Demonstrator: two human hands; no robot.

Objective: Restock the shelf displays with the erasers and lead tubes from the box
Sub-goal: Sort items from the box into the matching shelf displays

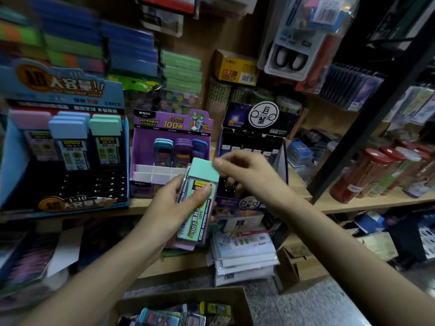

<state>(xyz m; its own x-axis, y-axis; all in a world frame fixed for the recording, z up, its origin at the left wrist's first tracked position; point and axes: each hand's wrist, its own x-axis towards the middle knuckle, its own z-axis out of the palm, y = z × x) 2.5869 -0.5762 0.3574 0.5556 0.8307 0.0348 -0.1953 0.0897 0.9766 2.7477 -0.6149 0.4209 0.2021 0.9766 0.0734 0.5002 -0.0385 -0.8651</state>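
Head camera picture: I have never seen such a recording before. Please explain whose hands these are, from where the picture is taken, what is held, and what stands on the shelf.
There is no machine here. A person wears one camera on the head, and it looks down at their own two hands. The left hand grips a small stack of lead tubes. The right hand pinches the cap of the top one, the mint-capped lead tube. On the wooden shelf stand three displays: a blue display holding similar tubes, a purple display and a black display. Below, a cardboard box holds more stock.
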